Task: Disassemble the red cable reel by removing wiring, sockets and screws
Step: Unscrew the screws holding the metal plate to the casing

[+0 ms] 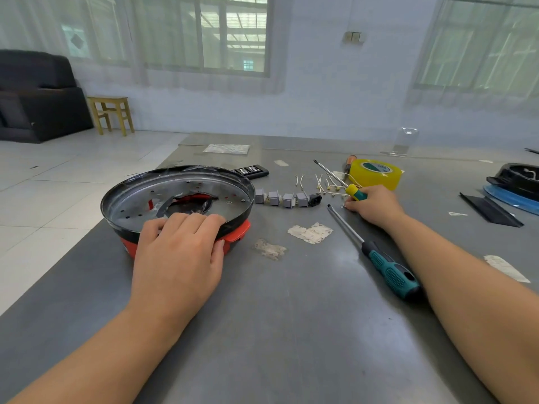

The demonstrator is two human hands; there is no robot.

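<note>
Grey metal worktable with a few torn paper scraps stuck on it, in a pale tiled room – curtained windows behind, dark sofa and a small wooden stool off to the left. Red cable reel lying flat on the left part of the table, black-rimmed metal flange facing up, round so no real long axis, hub hole pointing straight at the ceiling. Left hand draped over the near rim, fingers curled onto the flange, thumb against the red body. Row of grey sockets lined up left to right just beside the reel, short wires laid out behind them. Right hand down on the table, gripping a yellow-handled screwdriver, fingertips by some tiny screws – too small to tell much. Big teal-handled screwdriver lying loose, tip pointing away towards the sockets. Yellow tape roll behind the right hand
</note>
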